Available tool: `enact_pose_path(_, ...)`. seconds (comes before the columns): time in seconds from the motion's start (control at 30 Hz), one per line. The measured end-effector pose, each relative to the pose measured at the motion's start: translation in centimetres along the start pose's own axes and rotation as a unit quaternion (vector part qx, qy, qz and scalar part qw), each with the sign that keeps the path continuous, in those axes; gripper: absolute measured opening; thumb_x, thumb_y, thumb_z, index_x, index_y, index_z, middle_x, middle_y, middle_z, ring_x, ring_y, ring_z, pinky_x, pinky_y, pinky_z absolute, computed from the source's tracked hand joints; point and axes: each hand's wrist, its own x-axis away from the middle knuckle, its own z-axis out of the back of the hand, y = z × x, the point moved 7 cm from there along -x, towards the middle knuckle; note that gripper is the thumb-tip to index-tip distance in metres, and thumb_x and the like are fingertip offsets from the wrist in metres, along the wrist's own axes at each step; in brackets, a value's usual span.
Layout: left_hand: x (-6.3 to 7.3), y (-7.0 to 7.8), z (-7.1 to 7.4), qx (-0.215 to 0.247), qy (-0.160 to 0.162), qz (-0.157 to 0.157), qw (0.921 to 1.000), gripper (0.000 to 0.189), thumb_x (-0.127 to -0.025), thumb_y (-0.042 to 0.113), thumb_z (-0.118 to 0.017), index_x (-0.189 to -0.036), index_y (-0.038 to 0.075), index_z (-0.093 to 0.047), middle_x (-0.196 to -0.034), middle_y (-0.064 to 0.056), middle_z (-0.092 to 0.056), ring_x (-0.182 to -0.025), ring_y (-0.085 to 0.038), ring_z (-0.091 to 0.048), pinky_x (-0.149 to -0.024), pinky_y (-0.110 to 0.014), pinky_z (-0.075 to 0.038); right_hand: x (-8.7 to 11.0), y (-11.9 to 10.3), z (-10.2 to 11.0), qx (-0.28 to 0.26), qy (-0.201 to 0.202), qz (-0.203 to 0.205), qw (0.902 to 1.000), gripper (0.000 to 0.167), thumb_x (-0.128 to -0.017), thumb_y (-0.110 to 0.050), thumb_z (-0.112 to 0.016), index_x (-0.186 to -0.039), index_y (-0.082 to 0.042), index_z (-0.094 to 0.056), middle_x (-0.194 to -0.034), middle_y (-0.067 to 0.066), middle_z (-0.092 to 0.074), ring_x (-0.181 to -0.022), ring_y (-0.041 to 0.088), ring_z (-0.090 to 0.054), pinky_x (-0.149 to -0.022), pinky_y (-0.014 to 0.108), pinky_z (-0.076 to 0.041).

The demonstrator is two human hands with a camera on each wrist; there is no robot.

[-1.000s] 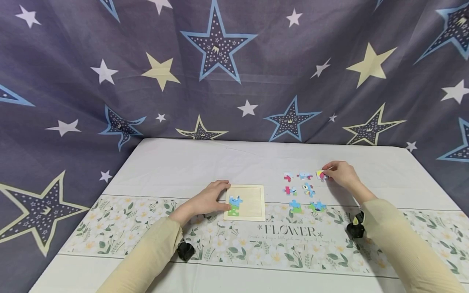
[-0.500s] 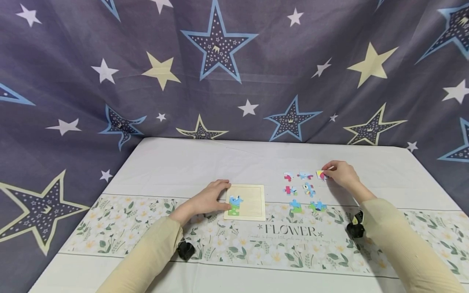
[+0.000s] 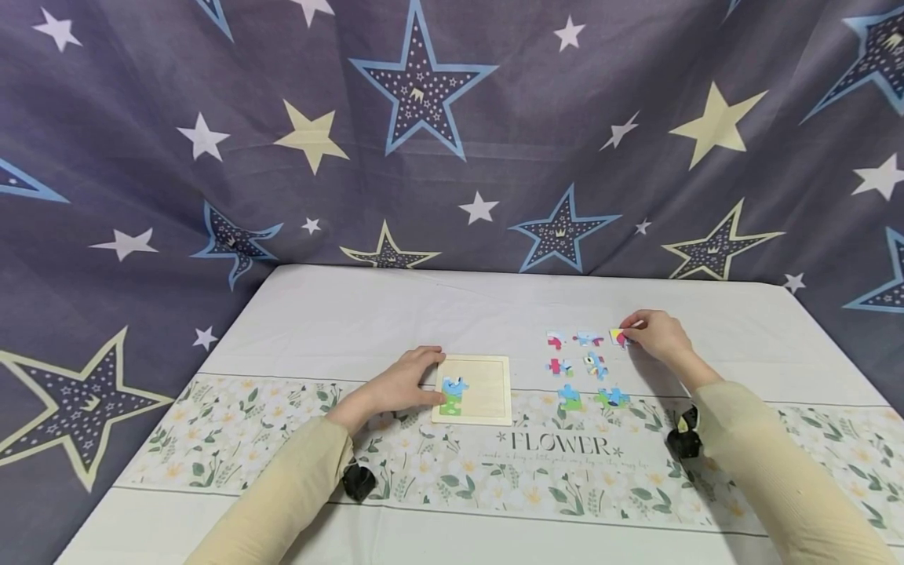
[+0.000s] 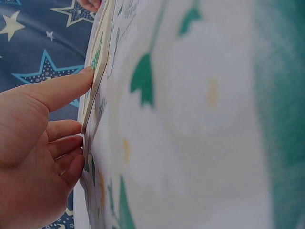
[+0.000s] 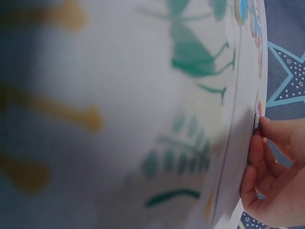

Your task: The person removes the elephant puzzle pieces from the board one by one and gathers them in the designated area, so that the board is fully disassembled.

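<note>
In the head view, a shallow wooden puzzle tray [image 3: 487, 420] lies on the table, with joined blue and green pieces [image 3: 452, 399] in its left part. My left hand [image 3: 399, 384] rests at the tray's left side, thumb over the rim and other fingertips against its edge. Off to the right, my right hand [image 3: 660, 333] pinches a yellow and pink puzzle piece [image 3: 617, 337] between thumb and index finger. In the right wrist view, that piece [image 5: 258, 112] is seen edge-on, low at the table surface; whether it is lifted I cannot tell.
Several loose pieces lie in rows right of the tray, including a blue-pink one [image 3: 586, 339], a blue-yellow one [image 3: 595, 366] and a blue-green one [image 3: 569, 398]. A white tablecloth [image 3: 395, 314] with a flowered band covers the table. A starry curtain [image 3: 452, 173] hangs behind.
Almost nothing differs. The piece at my right hand shows a slightly different angle than a second ago; both hands stay in place.
</note>
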Motion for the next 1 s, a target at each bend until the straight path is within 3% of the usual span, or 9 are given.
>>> enact_pose_path(0.57, -0.1, -0.2, -0.1, 0.004, 0.001, 0.002, 1.0, 0.069, -0.08, 0.033, -0.067, -0.137, 0.004, -0.038, -0.147, -0.012, -0.027, -0.136, -0.03, -0.021, -0.109, -0.048, -0.021, 0.5, -0.2, 0.5, -0.004, 0.006, 0.008, 0.9999, 0.022, -0.087, -0.019, -0.058, -0.1, -0.003, -0.064, -0.089, 0.017, -0.066, -0.065, 0.018, -0.057, -0.055, 0.027, -0.038)
enact_pose_path(1.0, 0.0, -0.2, -0.1, 0.002, -0.003, 0.007, 1.0, 0.069, -0.081, 0.033, -0.066, -0.137, 0.005, -0.038, -0.147, -0.011, -0.027, -0.136, -0.03, -0.02, -0.109, -0.048, -0.021, 1.9, -4.6, -0.4, -0.032, 0.008, 0.082, 0.9961, 0.017, -0.087, -0.015, -0.058, -0.098, -0.003, -0.065, -0.082, 0.013, -0.064, -0.064, 0.018, -0.053, -0.056, 0.028, -0.04)
